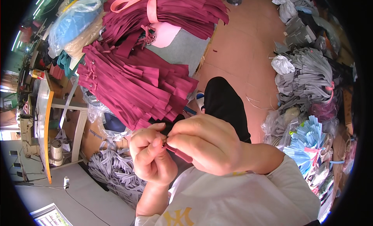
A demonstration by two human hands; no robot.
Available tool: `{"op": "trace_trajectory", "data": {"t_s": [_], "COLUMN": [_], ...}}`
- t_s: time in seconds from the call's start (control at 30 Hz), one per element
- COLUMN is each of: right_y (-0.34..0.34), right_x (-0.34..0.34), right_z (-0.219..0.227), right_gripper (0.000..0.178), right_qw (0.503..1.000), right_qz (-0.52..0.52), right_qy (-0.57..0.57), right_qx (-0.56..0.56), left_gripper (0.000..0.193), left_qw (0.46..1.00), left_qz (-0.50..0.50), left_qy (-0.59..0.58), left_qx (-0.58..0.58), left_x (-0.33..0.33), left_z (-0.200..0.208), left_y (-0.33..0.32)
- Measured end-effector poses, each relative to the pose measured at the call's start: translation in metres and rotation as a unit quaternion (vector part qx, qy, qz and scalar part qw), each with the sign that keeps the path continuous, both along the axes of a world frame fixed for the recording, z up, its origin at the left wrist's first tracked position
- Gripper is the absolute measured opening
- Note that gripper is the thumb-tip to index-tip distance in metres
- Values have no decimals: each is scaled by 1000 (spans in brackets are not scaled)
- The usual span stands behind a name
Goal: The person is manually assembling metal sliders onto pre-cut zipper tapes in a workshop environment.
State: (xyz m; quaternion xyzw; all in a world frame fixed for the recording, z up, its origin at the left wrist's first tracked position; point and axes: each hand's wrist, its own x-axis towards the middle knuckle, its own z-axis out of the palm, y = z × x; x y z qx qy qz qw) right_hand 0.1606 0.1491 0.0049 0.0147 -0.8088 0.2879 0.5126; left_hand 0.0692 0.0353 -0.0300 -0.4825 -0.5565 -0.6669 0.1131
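Observation:
In front of my chest my left hand (149,156) and my right hand (208,142) meet, fingertips pinched together. Between them is the end of a narrow maroon fabric strap (180,153), with a small dark part at the fingertips too tiny to make out. Much of the strap is hidden behind my right hand. Just beyond my hands a pile of maroon fabric straps (136,88) spreads over the near end of the table, some with small metal bits at their left ends. Behind it lies a thicker maroon bundle (186,10), tied with a pink band (152,10).
A grey tabletop (176,56) shows beside the straps. Plastic bags (75,23) are heaped at the far left, above a sewing machine (29,136) and table. Pale grey straps (116,173) lie low on the left. Grey bundles (307,78) and light-blue strips (307,144) line the right.

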Motion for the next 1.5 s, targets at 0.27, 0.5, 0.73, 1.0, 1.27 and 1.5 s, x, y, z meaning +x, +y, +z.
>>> {"op": "trace_trajectory", "data": {"t_s": [0.27, 0.5, 0.73, 1.0, 1.27, 1.5], "right_y": [1, 3, 11, 17, 15, 9], "right_x": [9, 15, 10, 9, 8, 10], "right_z": [0, 6, 0, -4, 0, 5], "right_gripper": [27, 31, 31, 35, 32, 23], "right_qw": [997, 972, 978, 975, 969, 970], "right_qz": [61, 134, 140, 171, 189, 164], "right_qy": [-9, -70, -39, -15, -36, -64], "right_qx": [-39, -178, -147, -139, -155, -167], "left_gripper": [26, 21, 19, 16, 23, 26], "left_qw": [998, 984, 987, 982, 992, 993], "left_qz": [19, 73, 42, -13, -17, -20], "left_qy": [62, 140, 122, 158, 105, 75], "left_qx": [-19, -78, -95, -102, -67, -87], "left_x": [0, -3, -4, -7, -3, 0], "left_z": [8, 15, 23, 35, 35, 32], "left_y": [-3, -7, -15, -21, -21, -17]}}
